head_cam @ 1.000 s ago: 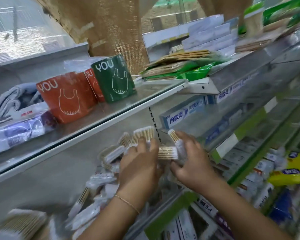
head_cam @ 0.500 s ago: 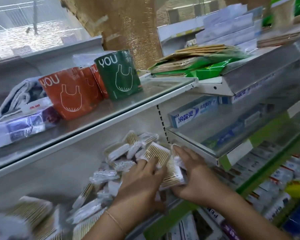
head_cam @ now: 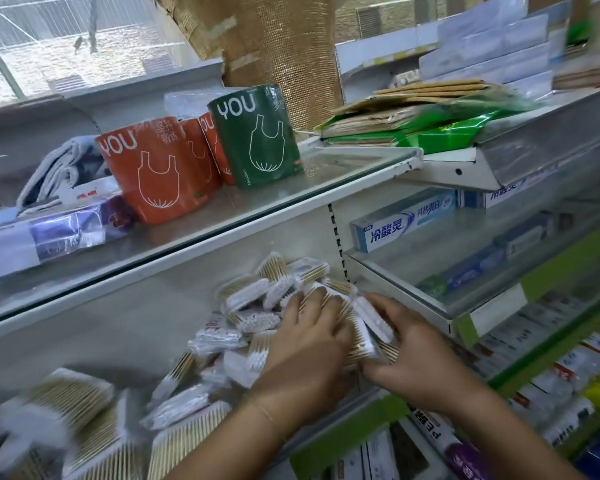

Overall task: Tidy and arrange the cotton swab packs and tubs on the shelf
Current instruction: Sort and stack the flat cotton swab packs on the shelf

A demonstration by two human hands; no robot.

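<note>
A heap of clear cotton swab packs with wooden sticks and white tips lies on the grey lower shelf. My left hand rests palm-down on the packs at the heap's right end, fingers spread. My right hand presses against the right side of the same bundle of swab packs, so the bundle is squeezed between both hands. Larger swab packs lie blurred at the lower left. No tubs are visible.
The glass shelf above carries orange rolls and a green roll marked YOU. A perforated upright bounds the swab bay on the right; beyond it are toothpaste boxes. Boxed goods fill the shelves below right.
Both hands have come down from holding packs raised in the air and now press the bundle onto the heap on the shelf. The camera view has shifted downward and closer.
</note>
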